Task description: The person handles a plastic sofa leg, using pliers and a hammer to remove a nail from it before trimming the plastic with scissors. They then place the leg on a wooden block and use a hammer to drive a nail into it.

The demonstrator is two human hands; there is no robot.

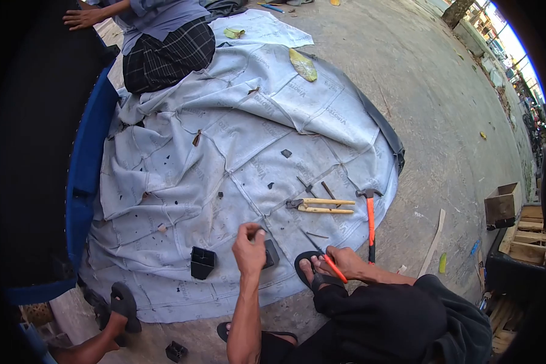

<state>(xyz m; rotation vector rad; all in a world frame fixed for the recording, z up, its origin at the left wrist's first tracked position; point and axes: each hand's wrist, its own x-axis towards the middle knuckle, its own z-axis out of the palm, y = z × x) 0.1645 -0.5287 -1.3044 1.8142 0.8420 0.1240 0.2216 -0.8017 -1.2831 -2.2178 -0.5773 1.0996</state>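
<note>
My right hand (344, 262) is closed around a red-handled knife (332, 267), whose narrow dark blade points up and to the left. The fingers of my left hand (249, 249) are pinched together; anything between them is too small to make out. Just beside and partly behind that hand lies a black square plastic piece (272, 255). Further left stands a black open-topped box-shaped piece (203, 262). Beyond my right hand are pincers with tan handles (324, 206) and a hammer with an orange handle (370, 221).
A wrinkled grey printed sheet (182, 212) covers the ground, scattered with dark scraps. A large black panel with a blue edge (91, 145) stands at left. A seated person (164, 48) is at the back, with another person's foot (123, 306) at lower left. A wooden box (502, 203) stands at right.
</note>
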